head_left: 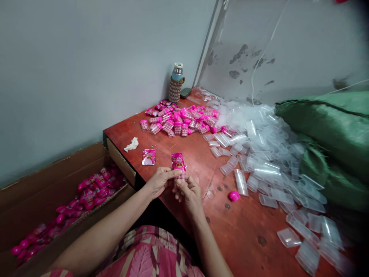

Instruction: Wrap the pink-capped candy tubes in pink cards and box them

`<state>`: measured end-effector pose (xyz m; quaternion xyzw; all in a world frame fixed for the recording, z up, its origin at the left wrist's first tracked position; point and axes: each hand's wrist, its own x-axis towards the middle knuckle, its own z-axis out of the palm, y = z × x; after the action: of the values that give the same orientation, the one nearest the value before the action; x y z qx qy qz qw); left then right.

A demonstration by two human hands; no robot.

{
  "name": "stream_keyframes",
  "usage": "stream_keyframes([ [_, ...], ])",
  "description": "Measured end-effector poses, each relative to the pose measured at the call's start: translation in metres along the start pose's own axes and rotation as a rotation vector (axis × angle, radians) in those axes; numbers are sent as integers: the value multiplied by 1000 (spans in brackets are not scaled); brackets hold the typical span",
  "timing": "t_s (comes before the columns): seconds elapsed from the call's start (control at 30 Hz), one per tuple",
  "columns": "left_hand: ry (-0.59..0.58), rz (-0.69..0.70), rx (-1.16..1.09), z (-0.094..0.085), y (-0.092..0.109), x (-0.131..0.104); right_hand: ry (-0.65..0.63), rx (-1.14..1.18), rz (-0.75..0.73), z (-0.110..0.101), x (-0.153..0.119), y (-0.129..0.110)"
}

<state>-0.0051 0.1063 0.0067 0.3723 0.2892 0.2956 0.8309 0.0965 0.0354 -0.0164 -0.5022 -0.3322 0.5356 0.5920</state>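
Observation:
Both hands meet at the table's near edge around a small container of pink balls (180,177) with a pink printed packet (178,161) against it. My left hand (161,181) pinches the container and packet from the left, thumb on top. From the right, my right hand (188,192) grips the container's lower end with thumb and fingers. A second printed packet (148,157) lies flat on the red table beyond my left hand. To the right of my right hand sits a loose pink cap (234,196).
Filled pink containers (184,120) are heaped at the back of the red table (245,238). Clear empty tubes (268,173) spread across the right, beside a green sack (334,142). A bottle (175,82) stands behind. A cardboard box (54,169) with pink packed items is at left.

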Motion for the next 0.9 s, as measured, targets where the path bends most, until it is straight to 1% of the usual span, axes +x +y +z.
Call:
stream_keyframes([
  [0.03, 17, -2, -3, 0, 0, 0, -8, 26, 8, 0, 0, 1],
  [0.17, 147, 18, -25, -1, -2, -3, -72, 119, 7, 2, -4, 1],
  [0.2, 158, 22, -31, -1, -3, -4, -76, 136, 1, 3, -5, 2],
  [0.3, 102, 10, -42, 0, -7, -9, -41, 177, -17, 4, -3, 3],
  [0.43, 45, 36, -67, -3, -10, -16, -13, 195, -27, 5, 6, 4],
  [0.53, 10, 12, -87, -10, -7, -23, -54, 145, 23, 12, 13, 3],
  [0.63, -1, -9, -124, -21, 0, -35, -109, 85, 64, 27, 16, 1],
  [0.67, 25, 7, -140, -25, 3, -40, -128, 77, 70, 32, 17, 0],
  [0.7, 75, 46, -165, -30, 7, -46, -147, 74, 76, 37, 16, -2],
  [0.77, 243, 179, -239, -41, 14, -58, -168, 66, 85, 44, 16, -6],
  [0.83, 430, 313, -307, -52, 20, -67, -132, 41, 81, 41, 16, -12],
  [0.87, 491, 345, -308, -56, 22, -68, -97, 19, 76, 37, 16, -14],
  [0.9, 524, 349, -272, -58, 22, -67, -57, -5, 68, 30, 16, -17],
])
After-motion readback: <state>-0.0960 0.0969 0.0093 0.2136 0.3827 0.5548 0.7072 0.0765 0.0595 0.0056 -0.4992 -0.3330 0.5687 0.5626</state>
